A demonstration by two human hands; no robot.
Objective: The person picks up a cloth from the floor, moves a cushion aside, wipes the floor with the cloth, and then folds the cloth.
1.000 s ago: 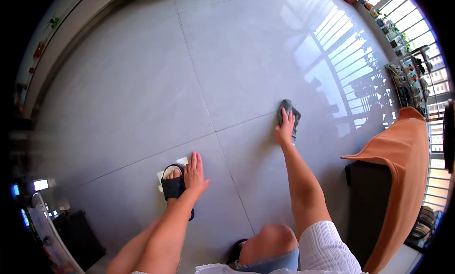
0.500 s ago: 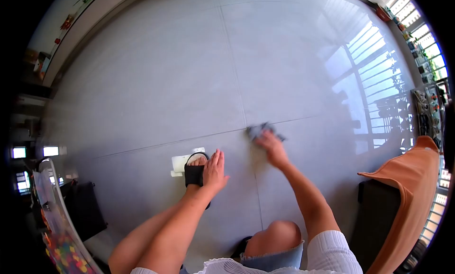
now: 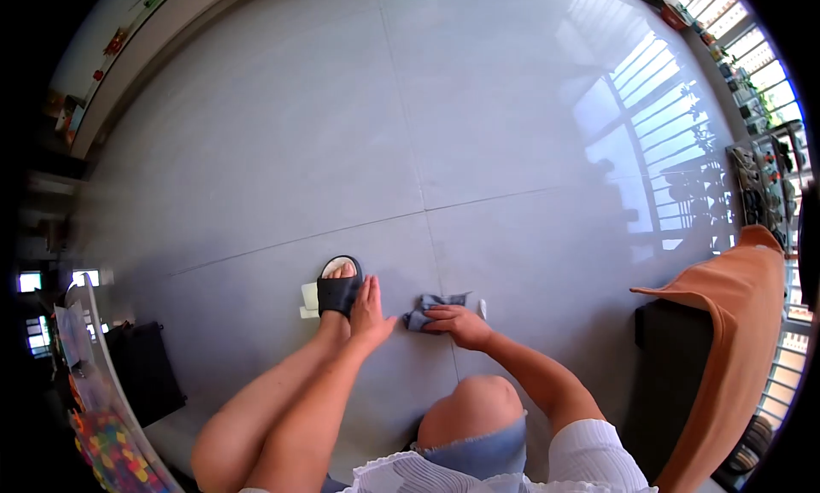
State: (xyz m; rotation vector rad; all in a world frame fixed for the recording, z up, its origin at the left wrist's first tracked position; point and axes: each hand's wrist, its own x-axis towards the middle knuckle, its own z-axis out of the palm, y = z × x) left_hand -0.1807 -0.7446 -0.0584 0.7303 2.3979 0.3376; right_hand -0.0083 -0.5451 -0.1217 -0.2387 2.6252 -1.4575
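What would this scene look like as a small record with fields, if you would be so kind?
Surface: glossy grey tile floor, with window reflections
Right hand: on a crumpled grey cloth
Left hand: spread, close beside the foot in a black sandal; contact unclear
Beside sandal: white piece, on its left
Beside cloth: small white object, too small to identify
Right side: orange-brown cover draped over a dark, boxy piece
Far right: rack of shoes near barred windows
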